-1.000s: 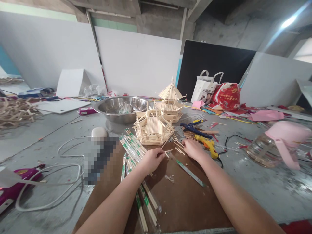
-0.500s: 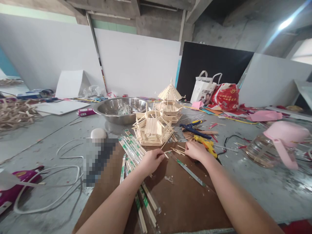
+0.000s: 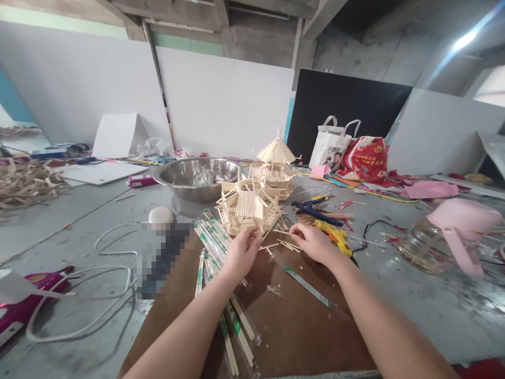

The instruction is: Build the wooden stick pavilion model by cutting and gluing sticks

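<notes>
My right hand [image 3: 311, 241] pinches a short wooden stick [image 3: 281, 232], its free end pointing left toward the model. My left hand [image 3: 242, 252] is closed, fingertips at the front base of a small pavilion model [image 3: 249, 205] built of wooden sticks; whether they grip anything is hidden. Between the hands, several cut sticks [image 3: 290, 245] lie on a brown board [image 3: 292, 337]. Packaged chopsticks [image 3: 213, 237] in clear, green-printed wrappers lie under and beside my left forearm. One flat wrapper [image 3: 307, 286] rests on the board.
Behind the pavilion stands a taller stick tower [image 3: 276, 152], beside a steel basin [image 3: 197, 176]. To the right are a yellow glue gun [image 3: 335, 237], blue-handled pliers [image 3: 315, 211] and a pink-lidded jug [image 3: 442, 237]. A white cable [image 3: 79, 337] loops at left.
My right hand has moved slightly left and raised a stick off the board. My left hand has shifted up toward the pavilion's base, away from the loose sticks.
</notes>
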`<action>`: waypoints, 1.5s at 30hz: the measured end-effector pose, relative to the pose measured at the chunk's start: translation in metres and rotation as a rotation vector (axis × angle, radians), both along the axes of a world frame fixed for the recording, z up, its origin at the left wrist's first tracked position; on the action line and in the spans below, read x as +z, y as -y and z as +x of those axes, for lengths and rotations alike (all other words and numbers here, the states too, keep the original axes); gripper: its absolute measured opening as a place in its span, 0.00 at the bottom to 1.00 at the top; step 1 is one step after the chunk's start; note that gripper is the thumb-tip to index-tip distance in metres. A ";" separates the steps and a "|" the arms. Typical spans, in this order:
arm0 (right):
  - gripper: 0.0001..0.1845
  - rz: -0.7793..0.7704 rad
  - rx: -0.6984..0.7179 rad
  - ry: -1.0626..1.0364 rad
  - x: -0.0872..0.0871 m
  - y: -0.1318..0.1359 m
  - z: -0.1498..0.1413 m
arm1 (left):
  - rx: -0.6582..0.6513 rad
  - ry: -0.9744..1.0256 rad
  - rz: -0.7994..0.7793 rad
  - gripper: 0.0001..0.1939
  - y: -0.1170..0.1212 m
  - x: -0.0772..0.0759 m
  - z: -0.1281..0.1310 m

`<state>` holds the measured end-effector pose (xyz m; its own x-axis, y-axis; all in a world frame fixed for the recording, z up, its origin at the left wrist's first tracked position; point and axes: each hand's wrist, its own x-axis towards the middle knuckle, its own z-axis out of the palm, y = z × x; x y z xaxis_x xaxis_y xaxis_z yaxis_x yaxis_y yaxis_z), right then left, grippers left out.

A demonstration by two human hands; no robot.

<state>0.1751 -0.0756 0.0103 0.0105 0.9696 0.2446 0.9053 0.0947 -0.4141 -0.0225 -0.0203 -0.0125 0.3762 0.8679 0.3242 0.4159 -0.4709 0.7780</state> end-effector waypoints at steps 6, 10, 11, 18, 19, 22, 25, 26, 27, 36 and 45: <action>0.08 0.030 0.191 -0.183 0.001 0.006 -0.016 | -0.127 -0.118 0.100 0.16 0.007 0.003 0.002; 0.08 0.058 0.170 -0.313 -0.004 0.005 -0.022 | -0.224 -0.245 0.048 0.14 0.015 0.003 0.005; 0.09 0.075 0.152 -0.371 -0.006 0.005 -0.023 | -0.224 -0.243 0.026 0.13 0.016 0.003 0.006; 0.18 0.082 0.099 -0.560 -0.017 0.002 -0.026 | -0.124 0.264 -0.395 0.13 0.014 0.019 0.013; 0.17 0.069 0.104 -0.528 -0.017 0.002 -0.026 | -0.131 0.338 -0.433 0.12 0.012 0.023 0.015; 0.14 0.029 0.138 -0.437 -0.016 0.004 -0.028 | -0.168 0.478 -0.484 0.12 0.009 0.030 0.019; 0.12 0.005 0.153 -0.367 -0.015 0.005 -0.028 | -0.179 0.575 -0.551 0.12 0.006 0.030 0.023; 0.12 0.001 0.153 -0.347 -0.015 0.005 -0.028 | -0.179 0.602 -0.577 0.12 0.005 0.029 0.024; 0.12 0.000 0.151 -0.329 -0.015 0.005 -0.028 | -0.177 0.625 -0.603 0.12 0.005 0.028 0.025; 0.11 -0.006 0.165 -0.273 -0.018 0.003 -0.027 | -0.213 0.784 -0.804 0.11 -0.001 0.026 0.026; 0.11 0.010 0.184 -0.244 -0.020 0.002 -0.025 | -0.226 0.829 -0.901 0.07 -0.001 0.027 0.025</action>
<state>0.1500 -0.0775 -0.0097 -0.1052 0.9582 0.2662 0.7462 0.2530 -0.6158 0.0025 -0.0194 0.0146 0.5122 0.8471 -0.1418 -0.3757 0.3694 0.8499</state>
